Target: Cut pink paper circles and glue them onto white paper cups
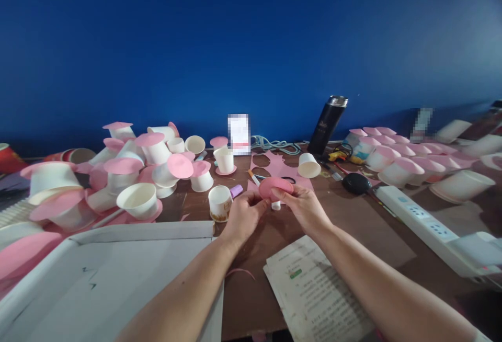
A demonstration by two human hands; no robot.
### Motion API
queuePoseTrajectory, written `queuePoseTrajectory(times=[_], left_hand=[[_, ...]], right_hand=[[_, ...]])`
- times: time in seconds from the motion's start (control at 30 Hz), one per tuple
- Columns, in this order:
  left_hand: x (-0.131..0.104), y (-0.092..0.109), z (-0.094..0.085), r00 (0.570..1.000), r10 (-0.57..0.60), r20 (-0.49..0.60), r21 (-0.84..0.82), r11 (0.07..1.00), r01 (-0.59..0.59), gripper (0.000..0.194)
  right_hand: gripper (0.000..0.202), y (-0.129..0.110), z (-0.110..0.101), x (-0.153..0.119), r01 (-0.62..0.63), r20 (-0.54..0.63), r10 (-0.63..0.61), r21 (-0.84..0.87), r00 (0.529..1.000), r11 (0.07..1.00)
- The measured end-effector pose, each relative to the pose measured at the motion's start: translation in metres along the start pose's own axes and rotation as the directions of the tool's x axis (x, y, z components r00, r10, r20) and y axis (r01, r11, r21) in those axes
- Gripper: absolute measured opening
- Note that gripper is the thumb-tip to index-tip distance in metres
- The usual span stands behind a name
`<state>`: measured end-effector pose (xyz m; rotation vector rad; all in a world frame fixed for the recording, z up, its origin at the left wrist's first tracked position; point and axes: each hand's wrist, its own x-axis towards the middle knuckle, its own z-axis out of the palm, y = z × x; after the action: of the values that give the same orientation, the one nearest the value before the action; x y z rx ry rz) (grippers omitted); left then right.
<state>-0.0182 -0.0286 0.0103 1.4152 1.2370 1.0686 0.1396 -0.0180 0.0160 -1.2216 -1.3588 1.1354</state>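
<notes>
Between my two hands, above the brown table, is a pink paper disc [277,186]. My left hand [248,211] grips its left edge, fingers closed on it. On the other side my right hand [304,203] pinches the disc with the thumb on its face. Just under the disc shows a small white cylinder [276,206]; whether it touches the disc I cannot tell. Beside my left hand a white paper cup [220,203] stands upright, with a purple cap-like piece [236,191] close by. Behind my hands lies pink paper [274,163] with round holes cut out.
Many white cups topped with pink discs [124,167] crowd the left; more stand in rows [408,156] at right. A white box lid [129,279], printed papers [314,289], a power strip [421,221], a black flask [327,125] and a tipped cup [309,166] surround my arms.
</notes>
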Motion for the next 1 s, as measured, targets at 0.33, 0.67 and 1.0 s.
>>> queuePoseTrajectory(times=[0.33,0.67,1.0], left_hand=[[-0.003,-0.004,0.001,0.861,0.480,-0.169,0.506,0.792,-0.342,0.013],[-0.008,-0.004,-0.010,0.688,0.725,-0.040,0.728,0.492,-0.477,0.015],[-0.003,0.010,-0.031,0.557,0.808,-0.191,0.792,0.462,-0.399,0.032]], right_hand=[[0.036,-0.004,-0.003,0.000,-0.147,-0.028,0.177,0.436,0.984,0.888],[0.033,-0.010,-0.009,0.002,-0.312,0.237,0.218,0.505,0.947,0.804],[0.036,0.001,-0.013,0.012,-0.070,-0.115,0.140,0.473,0.984,0.878]])
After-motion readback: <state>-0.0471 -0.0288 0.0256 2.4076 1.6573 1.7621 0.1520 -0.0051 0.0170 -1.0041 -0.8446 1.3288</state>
